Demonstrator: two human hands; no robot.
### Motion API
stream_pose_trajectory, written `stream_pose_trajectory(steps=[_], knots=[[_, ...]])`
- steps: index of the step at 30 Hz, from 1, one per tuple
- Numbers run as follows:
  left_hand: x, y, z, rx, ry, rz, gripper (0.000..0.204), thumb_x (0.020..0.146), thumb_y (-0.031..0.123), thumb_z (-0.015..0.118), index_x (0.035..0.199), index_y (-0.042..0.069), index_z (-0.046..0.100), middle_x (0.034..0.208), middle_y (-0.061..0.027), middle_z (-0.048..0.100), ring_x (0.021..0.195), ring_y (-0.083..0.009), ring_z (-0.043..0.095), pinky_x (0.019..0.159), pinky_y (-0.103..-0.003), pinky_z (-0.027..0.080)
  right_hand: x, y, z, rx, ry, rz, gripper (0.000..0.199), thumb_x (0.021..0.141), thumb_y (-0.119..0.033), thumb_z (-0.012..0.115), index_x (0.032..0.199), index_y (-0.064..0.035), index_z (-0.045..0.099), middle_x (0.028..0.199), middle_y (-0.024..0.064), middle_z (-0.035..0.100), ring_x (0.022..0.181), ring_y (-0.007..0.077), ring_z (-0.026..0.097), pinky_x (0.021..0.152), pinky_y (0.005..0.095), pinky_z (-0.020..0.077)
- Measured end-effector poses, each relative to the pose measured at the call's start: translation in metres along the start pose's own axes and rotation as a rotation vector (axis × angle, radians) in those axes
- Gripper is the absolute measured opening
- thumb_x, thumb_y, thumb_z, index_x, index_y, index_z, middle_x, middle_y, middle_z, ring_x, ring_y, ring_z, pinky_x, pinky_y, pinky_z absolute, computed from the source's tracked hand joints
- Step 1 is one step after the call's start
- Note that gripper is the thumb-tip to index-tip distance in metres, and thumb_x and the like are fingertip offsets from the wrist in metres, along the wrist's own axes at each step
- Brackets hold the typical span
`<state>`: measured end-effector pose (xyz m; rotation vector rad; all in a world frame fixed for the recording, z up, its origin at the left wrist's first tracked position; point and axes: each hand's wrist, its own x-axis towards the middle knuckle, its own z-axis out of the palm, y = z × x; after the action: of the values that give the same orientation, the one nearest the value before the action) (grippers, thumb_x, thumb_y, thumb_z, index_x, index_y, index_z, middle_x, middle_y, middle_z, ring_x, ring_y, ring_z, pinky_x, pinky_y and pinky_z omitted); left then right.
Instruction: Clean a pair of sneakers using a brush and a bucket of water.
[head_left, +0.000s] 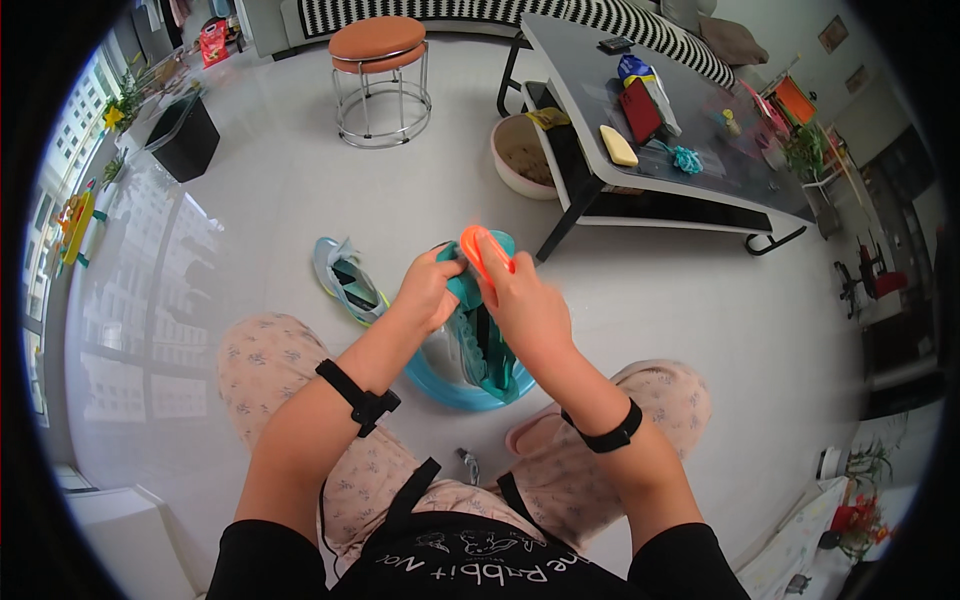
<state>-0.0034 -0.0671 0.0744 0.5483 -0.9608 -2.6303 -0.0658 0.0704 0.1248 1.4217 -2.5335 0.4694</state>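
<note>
Over a light-blue basin, my left hand grips a teal shoe near its upper end, fingers closed round it. My right hand is wrapped round an orange scrub brush and presses it against the shoe's upper end. The brush's bristles are hidden. Part of the shoe hangs down into the basin, where a pale surface shows beside it. A second shoe, pale blue-grey with a yellow-green edge, lies on the floor left of the basin.
Ahead to the right stands a low dark table with a yellow sponge and a teal mesh scrubber. A pink-white bucket sits by its leg. Farther off are an orange stool and a black bin.
</note>
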Motion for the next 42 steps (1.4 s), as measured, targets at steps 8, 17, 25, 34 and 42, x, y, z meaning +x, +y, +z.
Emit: stream_pose_trajectory(steps=[8, 17, 25, 34, 42], knots=[[-0.005, -0.002, 0.010, 0.050, -0.107, -0.133, 0.036, 0.085, -0.006, 0.048, 0.121, -0.007, 0.050, 0.118, -0.0160, 0.058, 0.110, -0.0266, 0.058, 0.095, -0.039, 0.048, 0.005, 0.012, -0.001, -0.031, 0.011, 0.043, 0.051, 0.089, -0.024, 0.060, 0.138, -0.0228, 0.044, 0.082, 0.0114, 0.054, 0.051, 0.0297, 0.059, 0.040, 0.0388, 0.0479], [-0.006, -0.001, 0.004, 0.188, -0.161, -0.068, 0.032, 0.092, 0.000, 0.050, 0.124, -0.004, 0.050, 0.122, -0.0132, 0.056, 0.112, -0.0238, 0.057, 0.095, -0.037, 0.047, 0.006, 0.009, -0.004, -0.046, 0.123, -0.039, 0.050, 0.087, -0.021, 0.061, 0.135, -0.0233, 0.046, 0.082, 0.0093, 0.054, 0.047, 0.0267, 0.058, 0.039, 0.0372, 0.0467], [-0.008, 0.001, 0.010, 0.173, -0.093, -0.038, 0.034, 0.091, -0.001, 0.049, 0.125, -0.004, 0.049, 0.118, -0.0131, 0.058, 0.109, -0.0230, 0.057, 0.094, -0.036, 0.047, 0.010, 0.017, 0.003, -0.106, 0.159, -0.015, 0.049, 0.086, -0.022, 0.062, 0.133, -0.0223, 0.047, 0.078, 0.0090, 0.051, 0.045, 0.0266, 0.056, 0.038, 0.0361, 0.0455], [-0.008, 0.006, 0.011, 0.112, -0.037, 0.001, 0.040, 0.089, -0.004, 0.050, 0.128, -0.007, 0.046, 0.121, -0.0147, 0.056, 0.112, -0.0247, 0.056, 0.099, -0.037, 0.046, 0.013, 0.017, 0.000, -0.089, 0.109, 0.090, 0.050, 0.089, -0.023, 0.060, 0.136, -0.0213, 0.044, 0.081, 0.0105, 0.052, 0.048, 0.0287, 0.059, 0.040, 0.0385, 0.0476], [-0.004, 0.006, 0.006, 0.072, -0.042, 0.029, 0.038, 0.089, -0.005, 0.048, 0.127, -0.006, 0.048, 0.119, -0.0154, 0.057, 0.107, -0.0244, 0.058, 0.095, -0.038, 0.047, 0.013, 0.017, 0.002, 0.012, 0.023, 0.190, 0.054, 0.088, -0.021, 0.061, 0.139, -0.0265, 0.044, 0.089, 0.0110, 0.053, 0.057, 0.0346, 0.059, 0.048, 0.0450, 0.0491]])
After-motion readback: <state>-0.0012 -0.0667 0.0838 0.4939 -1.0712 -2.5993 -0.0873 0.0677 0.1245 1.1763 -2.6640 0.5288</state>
